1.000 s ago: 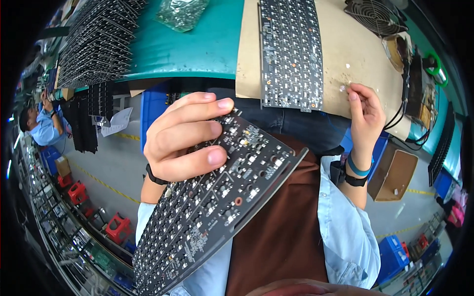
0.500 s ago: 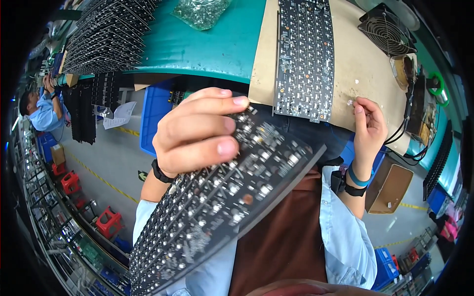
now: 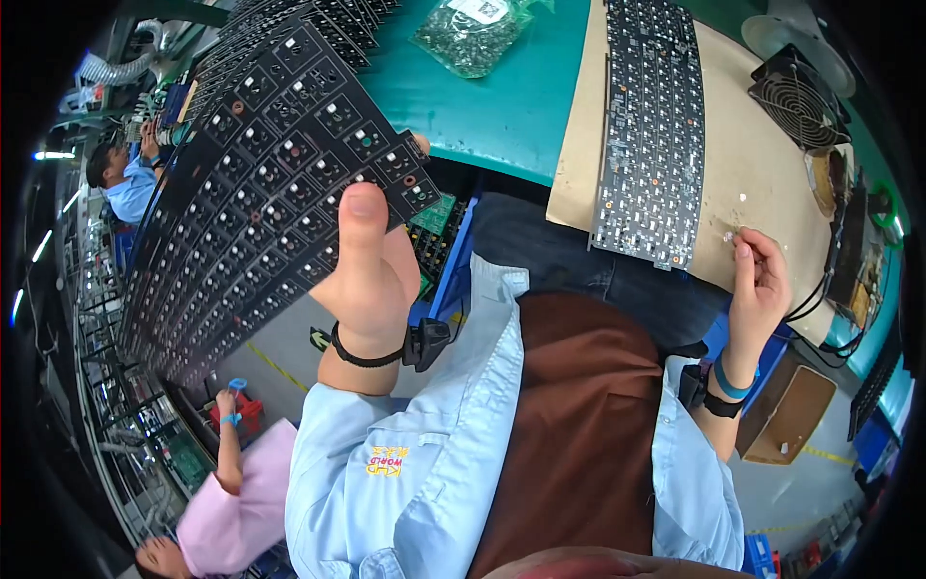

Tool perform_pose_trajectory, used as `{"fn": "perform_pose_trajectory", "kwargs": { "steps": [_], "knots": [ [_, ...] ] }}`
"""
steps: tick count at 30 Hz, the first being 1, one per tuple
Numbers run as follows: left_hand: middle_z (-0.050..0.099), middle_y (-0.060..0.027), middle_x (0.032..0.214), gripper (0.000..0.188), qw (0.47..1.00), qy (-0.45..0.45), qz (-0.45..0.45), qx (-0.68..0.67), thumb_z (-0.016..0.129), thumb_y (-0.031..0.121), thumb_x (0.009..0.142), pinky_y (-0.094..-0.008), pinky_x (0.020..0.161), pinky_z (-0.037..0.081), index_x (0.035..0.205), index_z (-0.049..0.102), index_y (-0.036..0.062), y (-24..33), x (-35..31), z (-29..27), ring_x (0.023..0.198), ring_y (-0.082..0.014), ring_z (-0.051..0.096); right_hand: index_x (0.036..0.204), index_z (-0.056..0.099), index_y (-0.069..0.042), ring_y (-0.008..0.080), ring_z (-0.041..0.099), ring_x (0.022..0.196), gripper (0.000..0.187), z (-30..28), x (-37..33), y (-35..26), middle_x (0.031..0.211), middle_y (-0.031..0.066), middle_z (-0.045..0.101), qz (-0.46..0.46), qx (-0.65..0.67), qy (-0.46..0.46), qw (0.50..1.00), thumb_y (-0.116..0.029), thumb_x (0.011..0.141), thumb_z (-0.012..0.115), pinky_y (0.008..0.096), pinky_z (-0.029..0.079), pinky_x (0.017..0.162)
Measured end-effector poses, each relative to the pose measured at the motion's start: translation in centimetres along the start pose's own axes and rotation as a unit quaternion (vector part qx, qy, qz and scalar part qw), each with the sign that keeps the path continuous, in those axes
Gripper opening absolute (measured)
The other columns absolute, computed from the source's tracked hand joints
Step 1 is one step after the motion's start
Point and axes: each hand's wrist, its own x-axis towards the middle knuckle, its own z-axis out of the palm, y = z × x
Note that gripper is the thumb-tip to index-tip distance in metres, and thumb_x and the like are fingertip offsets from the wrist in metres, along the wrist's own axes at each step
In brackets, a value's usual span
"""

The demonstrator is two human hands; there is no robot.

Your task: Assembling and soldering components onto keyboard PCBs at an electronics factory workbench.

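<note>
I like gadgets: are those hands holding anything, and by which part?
The left hand grips a black circuit board near its rightmost corner. Whether the right hand holds anything can't be told.

Electronics workshop: circuit boards (image 3: 275,169), green workbench (image 3: 463,111), fan (image 3: 799,104), co-workers (image 3: 241,502), yellow floor line (image 3: 277,368).

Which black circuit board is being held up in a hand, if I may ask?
The tilted board in the left hand, thumb on its face; the flat board on the cardboard and those in the stack are in neither hand.
</note>
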Motion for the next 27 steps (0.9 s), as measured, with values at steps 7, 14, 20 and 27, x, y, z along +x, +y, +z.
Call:
{"fn": "perform_pose_trajectory", "kwargs": {
  "steps": [7, 14, 20, 27],
  "knots": [
    [0.063, -0.0124, 0.118, 0.038, 0.996, 0.036, -0.038, -0.069, 0.055, 0.012, 0.097, -0.0513, 0.101, 0.045, 0.133, 0.050, 0.0025, -2.1, -0.3, 1.1, 0.109, -0.0277, 0.061, 0.109, 0.064, 0.003, 0.0085, 0.061, 0.089, 0.016, -1.4, -1.2, 0.3, 0.098, 0.0044, 0.067, 0.003, -0.031, 0.034, 0.999, -0.002, 0.095, 0.060, 0.0193, 0.046, 0.077],
    [0.064, -0.0133, 0.119, 0.037, 0.992, -0.009, -0.085, -0.088, 0.048, 0.021, 0.101, -0.0466, 0.107, 0.037, 0.130, 0.053, -0.0019, -2.5, -0.5, -0.8, 0.113, -0.0278, 0.058, 0.106, 0.066, 0.002, 0.0084, 0.062, 0.088, 0.014, 0.5, 1.0, 1.5, 0.097, 0.0039, 0.067, 0.013, -0.022, 0.018, 1.000, -0.001, 0.094, 0.062, 0.0186, 0.047, 0.076],
    [0.063, -0.0133, 0.121, 0.036, 0.994, 0.025, -0.083, -0.070, 0.050, 0.017, 0.100, -0.0473, 0.107, 0.038, 0.131, 0.052, -0.0015, -3.5, -1.0, -0.2, 0.113, -0.0287, 0.058, 0.107, 0.066, 0.003, 0.0073, 0.062, 0.089, 0.015, 0.6, 1.1, 1.2, 0.098, 0.0037, 0.067, 0.002, -0.013, 0.019, 1.000, -0.001, 0.094, 0.062, 0.0174, 0.046, 0.075],
    [0.062, -0.0141, 0.120, 0.037, 0.993, 0.041, -0.091, -0.070, 0.052, 0.017, 0.099, -0.0471, 0.105, 0.039, 0.132, 0.052, -0.0015, -2.9, -1.3, 0.2, 0.111, -0.0292, 0.058, 0.106, 0.067, 0.001, 0.0038, 0.058, 0.078, 0.014, 0.8, 0.8, 0.7, 0.093, 0.0018, 0.067, -0.013, -0.019, 0.027, 0.999, -0.002, 0.093, 0.063, 0.0157, 0.044, 0.067]
  ]
}}
